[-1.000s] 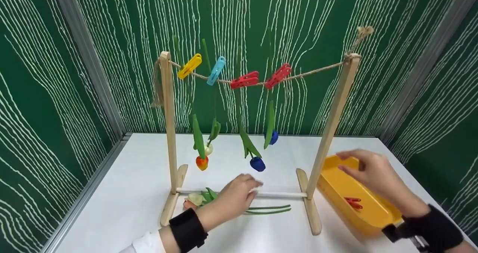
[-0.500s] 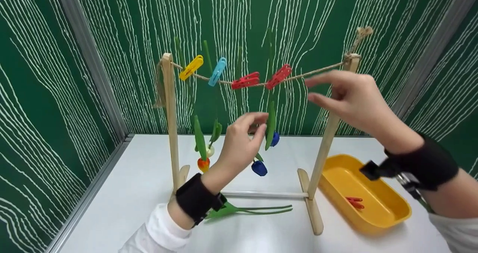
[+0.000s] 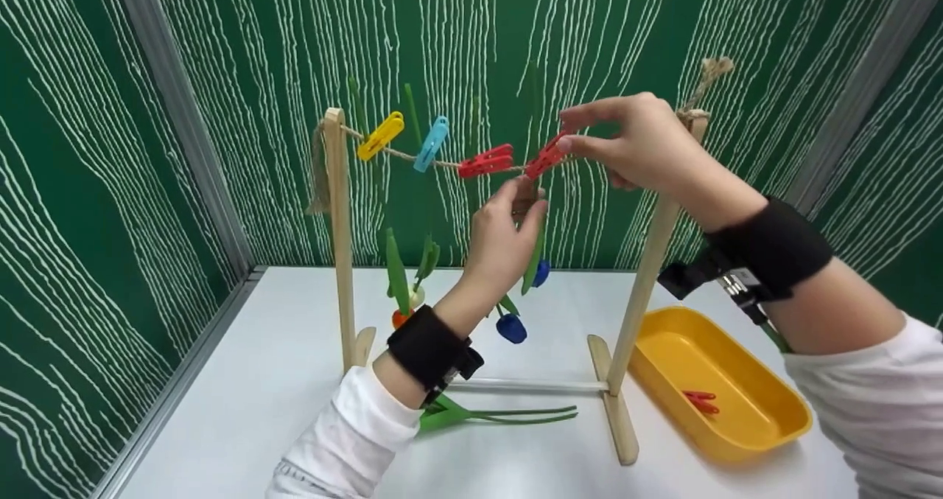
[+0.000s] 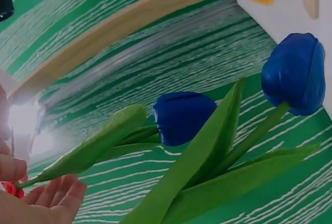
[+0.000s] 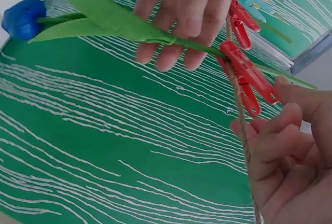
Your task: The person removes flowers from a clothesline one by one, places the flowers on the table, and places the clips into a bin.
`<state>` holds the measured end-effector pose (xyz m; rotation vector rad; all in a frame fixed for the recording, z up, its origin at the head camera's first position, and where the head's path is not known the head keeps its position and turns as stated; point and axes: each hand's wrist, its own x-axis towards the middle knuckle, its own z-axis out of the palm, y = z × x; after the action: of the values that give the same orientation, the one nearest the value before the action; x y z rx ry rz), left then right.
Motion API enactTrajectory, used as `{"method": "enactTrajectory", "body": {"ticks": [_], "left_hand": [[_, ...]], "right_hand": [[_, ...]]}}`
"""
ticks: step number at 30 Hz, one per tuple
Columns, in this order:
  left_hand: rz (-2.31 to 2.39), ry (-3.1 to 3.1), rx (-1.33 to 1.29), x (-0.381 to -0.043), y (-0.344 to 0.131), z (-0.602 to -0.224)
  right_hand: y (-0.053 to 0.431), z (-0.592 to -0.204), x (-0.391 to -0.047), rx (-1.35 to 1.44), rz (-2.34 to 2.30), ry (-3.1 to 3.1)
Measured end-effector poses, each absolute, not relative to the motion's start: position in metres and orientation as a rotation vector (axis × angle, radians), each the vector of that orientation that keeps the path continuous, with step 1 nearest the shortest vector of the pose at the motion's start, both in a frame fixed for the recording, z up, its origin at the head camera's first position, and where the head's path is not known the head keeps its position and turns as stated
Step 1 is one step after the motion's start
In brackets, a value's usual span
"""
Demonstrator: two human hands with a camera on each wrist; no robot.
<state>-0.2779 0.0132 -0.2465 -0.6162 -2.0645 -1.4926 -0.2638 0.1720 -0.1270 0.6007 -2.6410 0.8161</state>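
Note:
A red clothespin (image 3: 547, 156) clips a blue tulip (image 3: 541, 273) upside down by its stem to a rope (image 5: 239, 97). My right hand (image 3: 641, 145) holds this clothespin's handle end between thumb and fingers; its jaws still grip the rope and stem. Just below, my left hand (image 3: 505, 237) is around the tulip's stem, its fingers (image 5: 174, 42) fairly straight behind the stem and thumb in front. To the left, another red clothespin (image 3: 486, 161) carries a second blue tulip (image 3: 511, 328). In the left wrist view, both blue blooms and their green leaves hang beside the hand.
Yellow (image 3: 381, 136) and light blue (image 3: 432, 144) clothespins hold more tulips on the left. The rope spans a wooden stand (image 3: 335, 241). Flower stems (image 3: 523, 414) lie on the white table under the left forearm. A yellow tub (image 3: 663, 337) at right contains red clothespins (image 3: 701, 402).
My right hand has risen from over the tub to the right-hand red clothespin. My left hand has gone up from the flowers on the table to the hanging tulip's stem.

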Motion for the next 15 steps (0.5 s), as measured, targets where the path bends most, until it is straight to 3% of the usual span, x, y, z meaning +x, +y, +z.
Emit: {"method": "enactTrajectory", "body": {"ticks": [15], "left_hand": [[-1.539,-1.961,-0.665,-0.2847,0.0154,-0.2508]], "right_hand": [[0.169,-0.1298,-0.2675,0.672,0.843,-2.603]]}}
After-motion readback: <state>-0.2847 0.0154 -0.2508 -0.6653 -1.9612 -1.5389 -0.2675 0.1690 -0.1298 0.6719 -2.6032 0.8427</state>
